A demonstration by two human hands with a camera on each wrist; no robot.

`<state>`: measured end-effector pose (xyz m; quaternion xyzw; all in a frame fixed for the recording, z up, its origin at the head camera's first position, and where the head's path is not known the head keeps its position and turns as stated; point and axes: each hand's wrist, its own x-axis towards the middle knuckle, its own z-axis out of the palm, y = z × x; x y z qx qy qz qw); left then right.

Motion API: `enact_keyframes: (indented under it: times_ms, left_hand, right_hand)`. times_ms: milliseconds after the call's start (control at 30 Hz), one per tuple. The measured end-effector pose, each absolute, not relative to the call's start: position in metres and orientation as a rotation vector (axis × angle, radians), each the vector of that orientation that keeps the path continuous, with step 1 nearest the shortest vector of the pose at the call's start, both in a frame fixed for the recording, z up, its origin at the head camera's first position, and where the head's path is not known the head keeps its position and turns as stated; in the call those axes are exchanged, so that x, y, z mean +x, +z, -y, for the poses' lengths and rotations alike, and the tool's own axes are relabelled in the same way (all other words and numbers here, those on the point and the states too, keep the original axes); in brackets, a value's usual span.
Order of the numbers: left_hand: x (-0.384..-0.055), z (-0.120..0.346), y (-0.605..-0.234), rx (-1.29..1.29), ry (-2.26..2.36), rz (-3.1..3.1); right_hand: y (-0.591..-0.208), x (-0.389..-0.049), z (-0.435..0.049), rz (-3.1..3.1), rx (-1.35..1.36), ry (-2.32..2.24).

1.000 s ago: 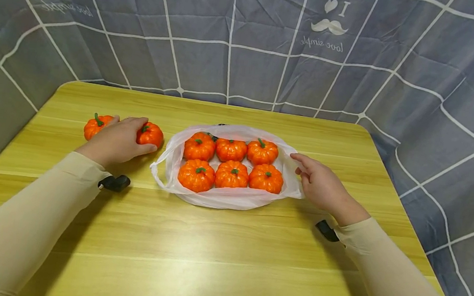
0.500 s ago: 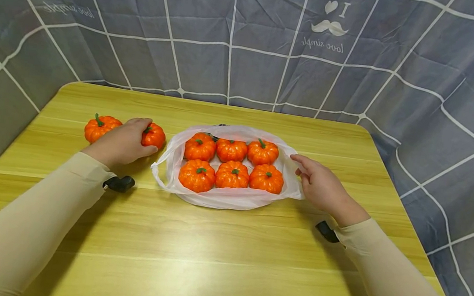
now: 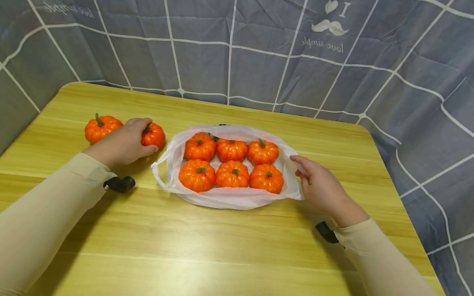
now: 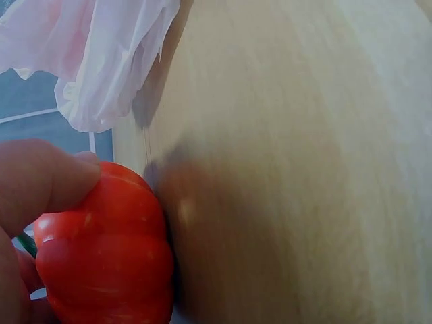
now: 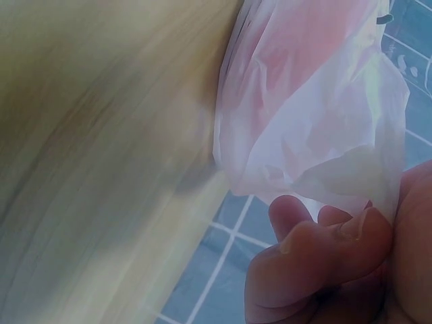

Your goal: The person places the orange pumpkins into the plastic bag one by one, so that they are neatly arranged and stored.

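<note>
My left hand [image 3: 123, 144] grips a small orange pumpkin [image 3: 155, 135] just left of the bag; in the left wrist view the thumb presses on the pumpkin's side [image 4: 111, 250], and the green stem is partly covered. A second pumpkin [image 3: 100, 127] sits behind that hand, to its left. A white plastic bag [image 3: 230, 201] lies wide at the mouth in the middle of the table, with several orange pumpkins [image 3: 232, 173] in two rows inside. At the bag's right end, my right hand [image 3: 325, 188] pinches the thin edge of the plastic bag [image 5: 304, 135].
The yellow wood-grain table [image 3: 205, 262] has rounded far corners. A grey curtain [image 3: 203, 25] with white grid lines stands behind it and along both sides. One bag handle loop [image 3: 158, 173] droops toward the left hand.
Gripping the pumpkin, my left hand has shifted slightly right toward the bag, baring more of the second pumpkin. The right hand and the bag look almost unchanged.
</note>
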<state>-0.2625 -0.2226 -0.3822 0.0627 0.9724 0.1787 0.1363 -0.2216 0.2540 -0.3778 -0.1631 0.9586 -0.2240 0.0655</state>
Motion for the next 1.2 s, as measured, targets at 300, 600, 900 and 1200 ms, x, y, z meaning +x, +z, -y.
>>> enact_keyframes:
  times_ms: [300,600,900,1200]
  left_hand:
    - [-0.262,0.2239,-0.3827,0.186,0.539,-2.81]
    - [-0.2604,0.2225,-0.3805,0.178,0.539,-2.807]
    - [-0.2612,0.2227,-0.3819,0.183,0.545,-2.813]
    - [-0.2593,0.2237,-0.3823,0.198,0.563,-2.814]
  right_hand:
    - [-0.3783,-0.2216,-0.2532,-2.878,-0.495,-0.689]
    - [-0.3796,-0.2202,-0.2519,-2.884,-0.506,-0.689]
    - [-0.3788,-0.2196,-0.2508,-2.877,-0.497,-0.678]
    - [-0.382,-0.2196,-0.2513,-2.872,-0.508,-0.687]
